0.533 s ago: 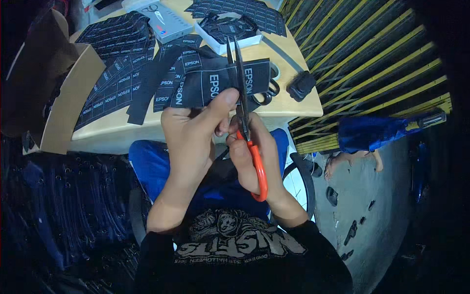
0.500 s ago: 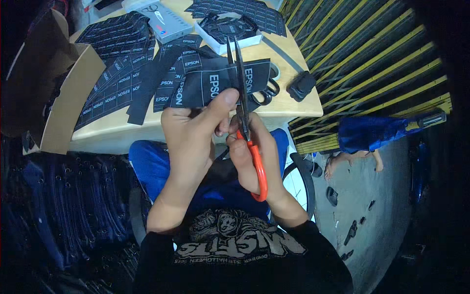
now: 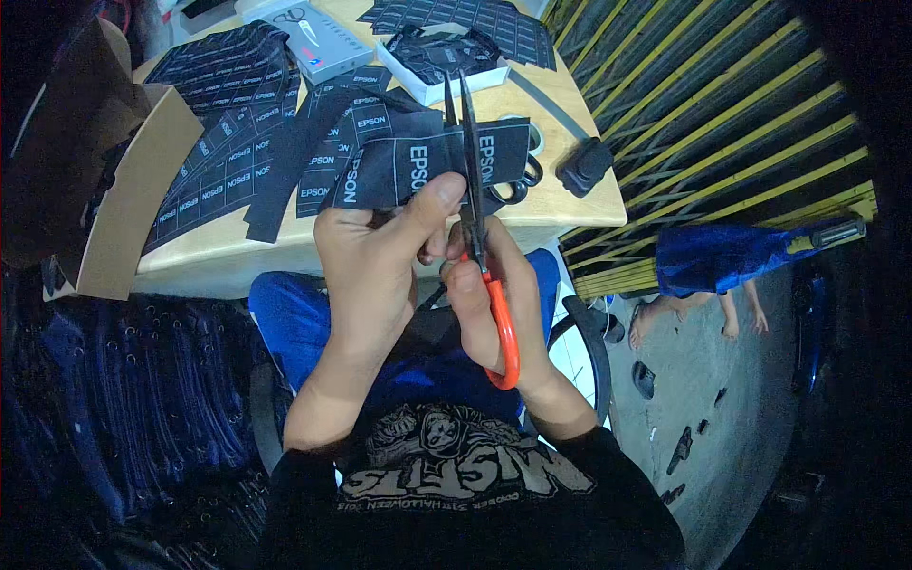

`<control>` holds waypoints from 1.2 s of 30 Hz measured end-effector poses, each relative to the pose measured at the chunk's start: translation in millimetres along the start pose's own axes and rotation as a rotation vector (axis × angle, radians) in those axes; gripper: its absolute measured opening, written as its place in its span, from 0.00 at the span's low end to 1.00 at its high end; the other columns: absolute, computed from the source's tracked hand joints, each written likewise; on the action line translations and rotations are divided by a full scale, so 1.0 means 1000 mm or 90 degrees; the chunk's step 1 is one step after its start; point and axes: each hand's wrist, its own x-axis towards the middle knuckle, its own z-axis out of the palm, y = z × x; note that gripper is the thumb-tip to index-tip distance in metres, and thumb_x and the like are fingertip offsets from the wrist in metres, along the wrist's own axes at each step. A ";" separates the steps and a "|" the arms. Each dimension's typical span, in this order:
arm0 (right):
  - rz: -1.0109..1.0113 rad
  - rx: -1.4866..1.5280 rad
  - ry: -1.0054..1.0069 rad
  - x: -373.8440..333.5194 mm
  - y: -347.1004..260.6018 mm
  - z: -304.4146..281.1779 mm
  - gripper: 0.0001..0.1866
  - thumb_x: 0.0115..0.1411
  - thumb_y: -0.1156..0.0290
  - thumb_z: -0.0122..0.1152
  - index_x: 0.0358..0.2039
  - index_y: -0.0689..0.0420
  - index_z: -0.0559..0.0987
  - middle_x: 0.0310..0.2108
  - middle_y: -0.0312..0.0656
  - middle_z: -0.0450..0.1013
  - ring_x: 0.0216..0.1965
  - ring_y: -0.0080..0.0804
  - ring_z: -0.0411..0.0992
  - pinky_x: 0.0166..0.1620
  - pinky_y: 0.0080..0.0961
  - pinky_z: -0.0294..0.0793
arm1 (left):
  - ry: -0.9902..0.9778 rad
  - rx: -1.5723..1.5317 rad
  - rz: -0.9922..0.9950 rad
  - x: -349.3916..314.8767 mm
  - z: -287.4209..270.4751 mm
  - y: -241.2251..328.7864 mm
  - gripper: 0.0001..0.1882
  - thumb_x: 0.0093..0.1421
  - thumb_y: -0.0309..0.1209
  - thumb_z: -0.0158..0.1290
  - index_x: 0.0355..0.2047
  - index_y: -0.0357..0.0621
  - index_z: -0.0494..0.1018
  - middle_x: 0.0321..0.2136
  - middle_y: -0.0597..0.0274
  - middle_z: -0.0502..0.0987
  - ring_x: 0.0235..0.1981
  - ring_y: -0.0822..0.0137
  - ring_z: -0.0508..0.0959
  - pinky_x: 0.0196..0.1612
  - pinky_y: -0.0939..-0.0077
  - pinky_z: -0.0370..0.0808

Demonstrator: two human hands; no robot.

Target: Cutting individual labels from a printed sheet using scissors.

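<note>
My left hand point(image 3: 375, 242) pinches a black fabric strip point(image 3: 388, 173) printed with white lettering and thin lines. In my right hand point(image 3: 499, 299) is a pair of scissors point(image 3: 503, 332) with red-orange handles, its dark blades pointing away from me. The blades lie across the strip between two printed labels, their tips slightly apart beyond its far edge. To the right of the blades sticks out the strip's end piece point(image 3: 503, 152). Both hands are close together over the near edge of the wooden table point(image 3: 570, 204).
Printed black sheets point(image 3: 223, 157) spread over the table's left side. A white tray point(image 3: 427, 93) of cut pieces and a grey box point(image 3: 332, 57) stand behind. Black-handled scissors point(image 3: 518, 193) and a black object point(image 3: 584, 166) lie right. An open cardboard box point(image 3: 142, 190) stands left.
The strip's right end has swung slightly away from the left part, and the scissors have shifted a little to the right. At far right, another person's hand has come into view near the floor.
</note>
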 end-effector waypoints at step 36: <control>0.098 -0.030 -0.017 0.013 0.014 0.008 0.18 0.62 0.55 0.49 0.31 0.60 0.69 0.17 0.31 0.63 0.18 0.16 0.61 0.21 0.15 0.60 | 0.069 0.016 -0.002 0.016 -0.013 -0.018 0.05 0.51 0.26 0.60 0.25 0.38 0.75 0.18 0.69 0.73 0.15 0.80 0.66 0.19 0.86 0.59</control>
